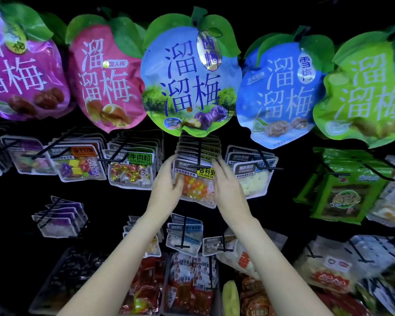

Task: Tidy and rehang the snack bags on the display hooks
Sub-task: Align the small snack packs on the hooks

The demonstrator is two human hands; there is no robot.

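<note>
**Both hands holding a stack of candy bags on a centre hook**

The left hand [167, 181] and right hand [226, 181] are gripping the two side edges of a stack of clear snack bags [197, 179], fingers curled round the front bag from either side. The stack is hanging on a black display hook [200, 151] in the middle row, directly under the blue plum bag [189, 74]. The front bag is showing orange, yellow and white candies through its clear lower window, under a grey label strip and a yellow tag. It is hanging with its long axis vertical, printed face turned toward the camera, top edge up at the hook and its bottom edge tilting slightly to the right.

Just left, the beef-grain bag [132, 169] is holding red and gold wrapped pieces; just right, a white-candy bag [253, 179] is holding pale lumps. Further left, another clear bag [80, 167] is showing purple, yellow and green cubes. Green packs [344, 190] are hanging at the right, and red packets [189, 283] are standing in a tray [167, 293] below the forearms.
</note>
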